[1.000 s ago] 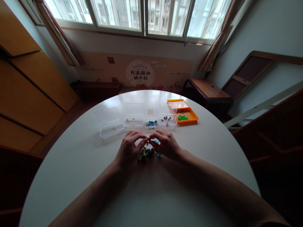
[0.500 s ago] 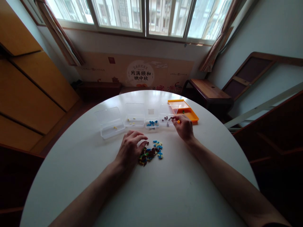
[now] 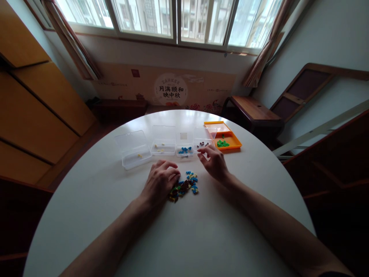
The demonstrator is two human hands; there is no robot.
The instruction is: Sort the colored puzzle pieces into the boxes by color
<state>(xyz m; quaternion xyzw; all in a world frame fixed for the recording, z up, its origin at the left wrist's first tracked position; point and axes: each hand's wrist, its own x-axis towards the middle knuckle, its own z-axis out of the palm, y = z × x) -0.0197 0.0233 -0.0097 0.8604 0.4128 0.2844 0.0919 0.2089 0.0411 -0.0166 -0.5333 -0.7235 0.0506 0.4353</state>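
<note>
My left hand [image 3: 162,179] rests on the table at the left edge of a pile of small building bricks [image 3: 184,186], which are brown, blue, yellow and green. Its thumb and fingertips are closed together, and whatever lies between them is hidden. My right hand [image 3: 215,163] hovers in front of a clear box [image 3: 196,148] with a few dark brown bricks in it. The fingers of that hand are slightly apart, with nothing visible between them.
Further left stand a clear box with blue bricks [image 3: 185,150] and two clear boxes [image 3: 163,149] [image 3: 136,159] with a few yellow pieces, lids raised. An orange case [image 3: 236,144] holding green bricks is behind my right hand. The round white table [image 3: 201,238] carries everything.
My right hand has drawn back left and toward me from the clear box, uncovering green bricks in the orange case. My left fingers have closed where a small brown brick lay.
</note>
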